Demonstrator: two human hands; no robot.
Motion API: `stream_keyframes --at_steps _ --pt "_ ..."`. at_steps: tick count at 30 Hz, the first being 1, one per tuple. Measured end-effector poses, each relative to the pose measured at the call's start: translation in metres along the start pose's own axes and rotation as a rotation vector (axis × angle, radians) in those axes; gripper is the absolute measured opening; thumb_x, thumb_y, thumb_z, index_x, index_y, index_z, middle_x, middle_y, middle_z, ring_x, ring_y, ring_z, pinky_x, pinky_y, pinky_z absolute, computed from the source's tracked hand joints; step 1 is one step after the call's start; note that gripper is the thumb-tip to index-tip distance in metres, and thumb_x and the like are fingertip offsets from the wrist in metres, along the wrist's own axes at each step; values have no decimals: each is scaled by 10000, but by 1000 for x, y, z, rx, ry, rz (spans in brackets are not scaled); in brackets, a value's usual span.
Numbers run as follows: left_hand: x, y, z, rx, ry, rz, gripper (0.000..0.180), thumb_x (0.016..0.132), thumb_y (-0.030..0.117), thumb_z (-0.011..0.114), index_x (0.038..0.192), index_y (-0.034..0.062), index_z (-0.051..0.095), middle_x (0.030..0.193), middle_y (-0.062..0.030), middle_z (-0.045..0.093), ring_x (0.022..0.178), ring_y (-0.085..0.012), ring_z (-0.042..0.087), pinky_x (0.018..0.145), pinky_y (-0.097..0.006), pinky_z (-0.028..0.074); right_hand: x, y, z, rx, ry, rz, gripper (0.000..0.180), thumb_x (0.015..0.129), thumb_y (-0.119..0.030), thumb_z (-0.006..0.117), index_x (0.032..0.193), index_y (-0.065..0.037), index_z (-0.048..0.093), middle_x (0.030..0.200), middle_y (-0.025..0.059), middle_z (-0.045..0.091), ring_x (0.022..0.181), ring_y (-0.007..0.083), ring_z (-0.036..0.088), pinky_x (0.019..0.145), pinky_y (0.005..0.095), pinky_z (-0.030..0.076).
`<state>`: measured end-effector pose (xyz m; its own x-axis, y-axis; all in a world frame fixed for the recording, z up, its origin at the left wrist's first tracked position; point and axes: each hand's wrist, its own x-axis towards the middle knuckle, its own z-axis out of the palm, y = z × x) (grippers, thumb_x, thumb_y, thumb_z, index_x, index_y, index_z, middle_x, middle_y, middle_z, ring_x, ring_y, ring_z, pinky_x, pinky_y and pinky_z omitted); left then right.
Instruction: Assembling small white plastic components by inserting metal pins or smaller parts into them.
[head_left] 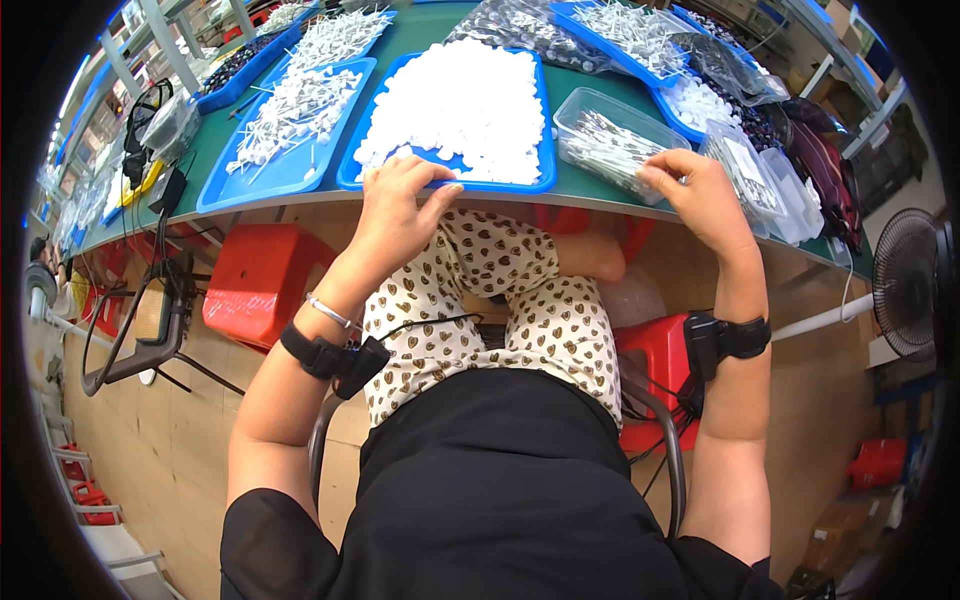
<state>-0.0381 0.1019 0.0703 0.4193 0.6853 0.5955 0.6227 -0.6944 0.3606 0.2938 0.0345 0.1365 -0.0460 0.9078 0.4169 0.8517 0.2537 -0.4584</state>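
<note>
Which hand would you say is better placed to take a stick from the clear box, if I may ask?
The right hand, I'd judge: it is at the near edge of the clear box, close to the sticks. The left hand is farther away, at the blue tray of white pieces.

No readable text or labels
</note>
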Motion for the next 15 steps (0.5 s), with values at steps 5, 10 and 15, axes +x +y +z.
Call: stream_keyframes --at_steps 5,10,15 --pt "27 11 -4 -53 -18 25 178 816 206 661 891 45 676 924 -122 616 928 -313 556 814 -405 450 26 13 -6 -102 -11 86 232 802 -192 655 955 -19 681 861 155 670 775 278 640 720 354 491" --pt "61 8 32 -63 -21 76 160 812 146 661 906 17 667 939 -129 611 878 -279 590 804 -374 467 48 9 -4 -369 -223 142 229 764 -178 666 950 -47 688 875 166 666 830 308 637 763 381 489" --pt "72 -3 36 -74 -110 41 142 777 92 676 890 9 650 903 -134 591 790 -275 605 739 -349 491 46 9 -6 -393 -141 31 182 759 -139 672 910 -38 675 835 166 658 792 310 635 742 372 494"
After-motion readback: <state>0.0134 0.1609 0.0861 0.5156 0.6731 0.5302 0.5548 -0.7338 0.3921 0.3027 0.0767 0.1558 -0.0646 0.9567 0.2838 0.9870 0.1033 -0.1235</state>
